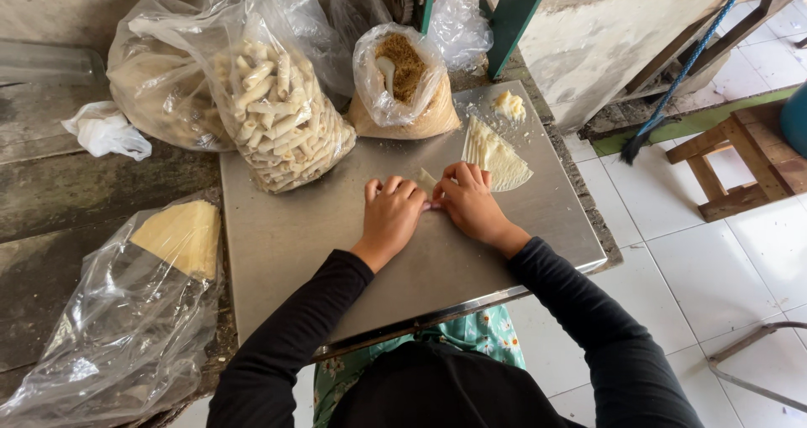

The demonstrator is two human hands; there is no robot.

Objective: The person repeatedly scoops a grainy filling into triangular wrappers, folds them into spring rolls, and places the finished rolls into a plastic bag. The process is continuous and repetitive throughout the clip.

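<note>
Head view: both hands meet over a small pastry wrapper [426,178], left hand [391,212] and right hand [467,203] curled narrowly, fingertips pinching it between them; its long axis is hidden.

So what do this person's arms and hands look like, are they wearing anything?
Both arms are covered in long, plain black sleeves reaching the wrists. The left hand and right hand are bare: no gloves, and no rings or watch that I can make out.
</note>
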